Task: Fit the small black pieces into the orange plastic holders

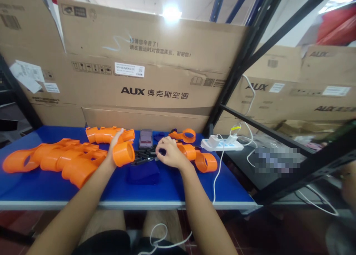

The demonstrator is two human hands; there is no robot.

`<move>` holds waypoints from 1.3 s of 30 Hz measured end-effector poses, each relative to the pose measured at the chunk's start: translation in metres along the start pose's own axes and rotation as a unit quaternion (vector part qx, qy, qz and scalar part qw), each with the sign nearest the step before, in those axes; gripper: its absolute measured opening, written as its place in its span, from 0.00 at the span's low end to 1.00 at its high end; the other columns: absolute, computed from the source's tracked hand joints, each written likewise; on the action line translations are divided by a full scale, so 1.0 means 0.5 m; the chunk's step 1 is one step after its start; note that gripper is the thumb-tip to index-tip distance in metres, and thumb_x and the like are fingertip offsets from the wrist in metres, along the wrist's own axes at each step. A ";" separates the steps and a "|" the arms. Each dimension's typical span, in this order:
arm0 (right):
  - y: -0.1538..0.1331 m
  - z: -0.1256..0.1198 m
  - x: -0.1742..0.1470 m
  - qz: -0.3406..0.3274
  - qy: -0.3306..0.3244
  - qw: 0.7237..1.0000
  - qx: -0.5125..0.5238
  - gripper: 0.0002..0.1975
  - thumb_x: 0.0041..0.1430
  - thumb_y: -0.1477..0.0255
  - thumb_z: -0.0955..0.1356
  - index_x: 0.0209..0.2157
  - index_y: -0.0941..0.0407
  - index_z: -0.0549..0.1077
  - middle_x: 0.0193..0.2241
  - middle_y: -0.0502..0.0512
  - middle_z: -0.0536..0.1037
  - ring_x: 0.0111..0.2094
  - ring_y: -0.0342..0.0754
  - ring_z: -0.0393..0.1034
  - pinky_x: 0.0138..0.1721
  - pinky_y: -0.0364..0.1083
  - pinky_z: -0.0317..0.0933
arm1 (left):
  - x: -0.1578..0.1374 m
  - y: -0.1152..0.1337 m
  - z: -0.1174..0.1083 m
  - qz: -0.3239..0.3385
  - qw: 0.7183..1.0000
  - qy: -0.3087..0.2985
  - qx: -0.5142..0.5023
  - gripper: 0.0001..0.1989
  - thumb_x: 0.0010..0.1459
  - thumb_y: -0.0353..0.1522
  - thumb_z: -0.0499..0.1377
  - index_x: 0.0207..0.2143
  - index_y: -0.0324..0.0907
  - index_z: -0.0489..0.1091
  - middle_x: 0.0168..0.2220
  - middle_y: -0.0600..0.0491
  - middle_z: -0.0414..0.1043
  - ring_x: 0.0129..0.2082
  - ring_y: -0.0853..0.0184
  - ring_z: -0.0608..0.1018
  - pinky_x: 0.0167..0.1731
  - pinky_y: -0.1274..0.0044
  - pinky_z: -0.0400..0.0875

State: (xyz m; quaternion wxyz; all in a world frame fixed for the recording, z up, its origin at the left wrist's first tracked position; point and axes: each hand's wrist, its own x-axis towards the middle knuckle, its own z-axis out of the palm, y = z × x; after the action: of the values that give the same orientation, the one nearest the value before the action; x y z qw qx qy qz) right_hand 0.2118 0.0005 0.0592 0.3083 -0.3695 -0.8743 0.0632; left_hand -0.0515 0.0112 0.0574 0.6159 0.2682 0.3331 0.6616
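Observation:
My left hand (113, 148) grips an orange plastic pipe fitting (124, 153), its round open end facing me, just above the blue table (83, 188). My right hand (169, 153) rests with curled fingers on a pile of small black parts (143, 156) in the middle of the table; whether it holds one is hidden. A dark blue cloth (143, 173) lies just in front of both hands. A phone (145, 138) lies flat behind them.
Several orange fittings (61, 158) are heaped at the left, with more (198, 156) to the right of my right hand. A white power strip (222, 143) with cables sits at the table's right edge. Cardboard boxes (144, 62) wall the back; a black rack frame (239, 69) stands right.

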 end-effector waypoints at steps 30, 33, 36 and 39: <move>-0.073 0.058 0.023 -0.127 0.014 0.990 0.067 0.11 0.70 0.70 0.65 0.49 0.52 0.77 0.53 0.59 0.76 0.53 0.54 0.70 0.56 0.54 0.65 | -0.073 -0.033 0.009 0.195 0.869 -0.025 0.453 0.34 0.47 0.42 0.73 0.55 0.42 0.73 0.47 0.45 0.81 0.50 0.52 0.80 0.51 0.67 0.73; -0.073 0.046 0.021 -0.109 0.070 0.990 0.049 0.10 0.70 0.70 0.65 0.46 0.52 0.78 0.49 0.58 0.80 0.50 0.54 0.72 0.52 0.55 0.65 | -0.055 0.036 0.001 0.207 0.766 -0.008 0.608 0.33 0.49 0.46 0.70 0.56 0.44 0.73 0.47 0.43 0.81 0.50 0.47 0.80 0.49 0.65 0.71; -0.067 0.027 0.018 -0.069 0.157 0.985 0.035 0.09 0.70 0.70 0.65 0.44 0.52 0.78 0.44 0.56 0.82 0.47 0.54 0.73 0.49 0.55 0.64 | -0.020 0.103 0.004 0.176 0.677 -0.017 0.714 0.24 0.54 0.47 0.63 0.50 0.45 0.77 0.43 0.43 0.82 0.46 0.47 0.81 0.43 0.67 0.70; -0.053 0.013 0.015 -0.021 0.238 0.971 0.012 0.09 0.70 0.69 0.65 0.40 0.53 0.78 0.41 0.56 0.83 0.45 0.54 0.73 0.49 0.54 0.63 | 0.014 0.140 0.010 0.121 0.622 -0.032 0.773 0.24 0.54 0.50 0.59 0.43 0.44 0.80 0.40 0.41 0.83 0.41 0.48 0.82 0.37 0.70 0.69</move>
State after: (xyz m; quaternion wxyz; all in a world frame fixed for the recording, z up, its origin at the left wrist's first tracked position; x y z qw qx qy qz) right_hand 0.1877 -0.0127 0.0666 0.5136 -0.3520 -0.7822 -0.0224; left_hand -0.0930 0.0172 0.1140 0.1069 0.7045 0.6663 0.2200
